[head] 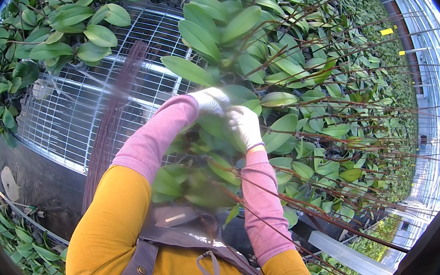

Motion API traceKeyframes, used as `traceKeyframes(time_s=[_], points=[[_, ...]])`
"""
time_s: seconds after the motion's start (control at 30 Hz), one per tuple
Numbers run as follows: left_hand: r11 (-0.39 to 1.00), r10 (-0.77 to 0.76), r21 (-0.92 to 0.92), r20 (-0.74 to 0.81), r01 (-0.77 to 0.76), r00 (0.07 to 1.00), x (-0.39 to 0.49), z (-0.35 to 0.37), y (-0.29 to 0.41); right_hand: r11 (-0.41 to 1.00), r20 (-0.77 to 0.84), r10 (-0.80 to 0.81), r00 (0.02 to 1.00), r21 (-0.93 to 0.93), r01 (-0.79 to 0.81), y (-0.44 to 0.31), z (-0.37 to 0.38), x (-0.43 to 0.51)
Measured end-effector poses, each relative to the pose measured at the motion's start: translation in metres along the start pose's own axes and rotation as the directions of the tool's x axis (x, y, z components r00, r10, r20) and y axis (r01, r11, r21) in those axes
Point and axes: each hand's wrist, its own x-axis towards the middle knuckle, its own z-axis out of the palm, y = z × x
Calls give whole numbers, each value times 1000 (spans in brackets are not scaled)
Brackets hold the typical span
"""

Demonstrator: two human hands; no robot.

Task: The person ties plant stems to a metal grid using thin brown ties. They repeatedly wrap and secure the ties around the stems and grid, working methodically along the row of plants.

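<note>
My left hand (210,100), in a white glove, is at the near edge of the potted orchids, just above broad green leaves (227,128). Almost touching it, my right hand (243,125) wears a matching glove and has its fingers curled. The fingertips of both hands meet in a blurred patch, so whatever may be between them is hidden. Long reddish-brown flower spikes (306,136) lean out to the right from the plants, several passing over my right forearm. To the left, a bundle of thin dark plant stakes (112,116) lies across the wire mesh bench (72,98).
More orchids (69,24) stand at the bench's far left. Yellow sticky cards (387,32) hang among the plants at the right. A pale rail (349,256) juts out at the lower right. Another row of plants (26,241) grows at the lower left.
</note>
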Motion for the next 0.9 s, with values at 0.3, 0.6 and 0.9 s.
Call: traceKeyframes(time_s=[0.3, 0.6, 0.9], points=[[994, -59, 89, 41, 55, 997, 8, 1, -10, 736, 154, -339, 928, -571, 364, -8, -8, 14], [987, -84, -140, -14, 81, 996, 4, 5, -32, 821, 242, -304, 921, -424, 382, -2, -11, 32], [993, -106, 46, -36, 108, 994, 3, 2, -18, 921, 182, -297, 937, -204, 331, 19, -8, 35]])
